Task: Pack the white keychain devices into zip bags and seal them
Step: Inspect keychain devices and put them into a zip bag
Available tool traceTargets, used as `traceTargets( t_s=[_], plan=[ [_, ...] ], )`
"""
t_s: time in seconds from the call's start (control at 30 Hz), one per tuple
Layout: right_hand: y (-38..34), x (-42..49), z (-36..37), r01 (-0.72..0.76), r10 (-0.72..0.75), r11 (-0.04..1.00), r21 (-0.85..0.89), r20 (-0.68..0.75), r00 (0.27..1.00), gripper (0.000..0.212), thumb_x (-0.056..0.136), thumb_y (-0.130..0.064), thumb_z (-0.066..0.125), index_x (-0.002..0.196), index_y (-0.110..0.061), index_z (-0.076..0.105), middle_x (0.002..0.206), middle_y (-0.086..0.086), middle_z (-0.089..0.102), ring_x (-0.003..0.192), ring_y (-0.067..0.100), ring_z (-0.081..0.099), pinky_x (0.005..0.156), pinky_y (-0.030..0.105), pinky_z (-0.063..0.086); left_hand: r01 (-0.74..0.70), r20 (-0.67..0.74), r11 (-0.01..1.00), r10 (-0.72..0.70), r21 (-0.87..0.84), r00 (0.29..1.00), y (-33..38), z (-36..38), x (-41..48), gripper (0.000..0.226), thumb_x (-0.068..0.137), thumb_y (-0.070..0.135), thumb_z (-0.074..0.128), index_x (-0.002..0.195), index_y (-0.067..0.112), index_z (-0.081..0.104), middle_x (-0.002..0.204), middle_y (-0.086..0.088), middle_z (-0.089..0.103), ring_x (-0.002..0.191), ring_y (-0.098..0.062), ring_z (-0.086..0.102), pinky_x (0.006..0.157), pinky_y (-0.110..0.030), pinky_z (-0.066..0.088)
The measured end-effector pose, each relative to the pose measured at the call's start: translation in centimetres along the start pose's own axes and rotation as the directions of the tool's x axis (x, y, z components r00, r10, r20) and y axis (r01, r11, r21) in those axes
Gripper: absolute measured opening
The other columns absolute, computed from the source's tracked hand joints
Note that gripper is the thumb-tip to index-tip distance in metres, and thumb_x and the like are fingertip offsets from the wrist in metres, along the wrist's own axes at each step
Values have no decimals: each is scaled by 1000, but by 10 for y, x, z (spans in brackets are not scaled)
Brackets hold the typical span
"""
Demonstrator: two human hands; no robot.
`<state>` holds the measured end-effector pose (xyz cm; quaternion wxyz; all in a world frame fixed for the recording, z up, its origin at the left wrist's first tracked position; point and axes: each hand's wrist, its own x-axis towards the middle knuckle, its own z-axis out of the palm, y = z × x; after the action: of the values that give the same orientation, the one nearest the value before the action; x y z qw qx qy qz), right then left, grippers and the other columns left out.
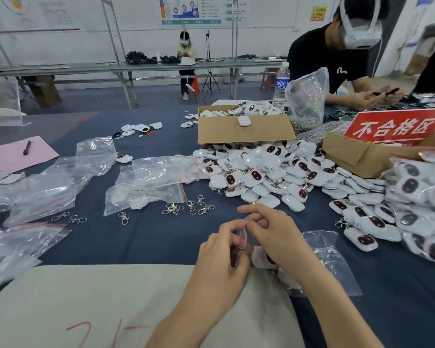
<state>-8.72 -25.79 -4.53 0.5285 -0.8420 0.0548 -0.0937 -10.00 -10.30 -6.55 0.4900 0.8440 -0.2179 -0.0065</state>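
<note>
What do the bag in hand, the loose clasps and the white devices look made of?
The zip bag looks like thin clear plastic film, see-through and crinkled. The clasps: probably metal, silvery and shiny. The keychain devices: likely hard glossy plastic, highlights on white shells.

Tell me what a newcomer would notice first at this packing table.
The heap of white keychain devices spilling across the centre-right grabs the eye first, with a red sign standing behind it at the right. Nearest the camera, the left hand and right hand pinch a zip bag between them.
</note>
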Motion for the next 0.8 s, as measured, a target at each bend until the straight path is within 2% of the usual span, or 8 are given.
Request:
traceTargets(
  t_s=[0.17,0.27,0.33,0.43,0.5,0.6,0.7,0.8],
  plan=[
    [0,0,-1,-20,20,1000,-24,17,1000,34,94,-9,59,107,-37,70,79,-15,68,63,-3,58,60,12,46,-45,75,996,51,-77,996,1,-4,3,49,96,17,51,135,45,44,87,9,72,89,-16,60,80,-32,47],
    [-2,-1,-2,-4,4,996,-84,-2,1000,27,97,-16,59,113,-36,69,98,-17,67,86,-8,59,70,5,43,-47,70,986,59,-162,996,0,-6,2,43,99,18,52,134,43,47,88,6,74,85,-17,63,75,-28,49],
    [-3,2,-8,18,-30,990,-139,-80,996,24,98,-23,60,118,-34,68,113,-15,63,104,-4,56,81,8,40,-7,-2,961,6,-277,1000,-1,-7,3,34,103,19,55,126,44,54,93,10,75,81,-16,66,73,-30,52],
    [-2,14,-20,-36,-24,962,-272,-213,977,27,100,-30,57,126,-32,62,126,-4,57,112,14,53,88,27,40,58,-155,894,-140,-445,978,-2,-11,9,26,104,17,53,115,38,63,93,8,71,77,-7,65,67,-25,54],
    [-2,25,-22,-126,52,923,-363,-206,977,45,98,-37,59,141,-27,51,138,7,50,121,26,50,96,37,42,63,-209,878,-182,-475,961,-4,-14,13,26,104,13,53,109,35,66,90,12,69,78,-6,66,71,-18,55],
    [-2,34,-12,-214,146,826,-521,-170,975,75,94,-51,61,155,-21,29,148,15,39,136,33,36,110,44,32,71,-201,852,-203,-518,958,-7,-17,16,25,104,12,52,108,31,68,88,15,70,83,-4,66,78,-20,54],
    [3,36,-5,-214,118,727,-652,-188,975,74,98,-52,55,157,-21,24,147,14,41,136,33,37,108,44,32,72,-185,838,-202,-541,962,-9,-18,17,23,104,12,51,109,26,68,88,12,71,84,-3,66,81,-25,57],
    [2,34,-10,-177,118,760,-626,-135,984,67,98,-43,56,155,-20,28,140,15,47,129,33,41,103,42,36,65,-178,820,-200,-568,964,-13,-19,19,22,105,12,50,111,24,67,87,9,71,84,-3,66,83,-31,59]
  ],
)
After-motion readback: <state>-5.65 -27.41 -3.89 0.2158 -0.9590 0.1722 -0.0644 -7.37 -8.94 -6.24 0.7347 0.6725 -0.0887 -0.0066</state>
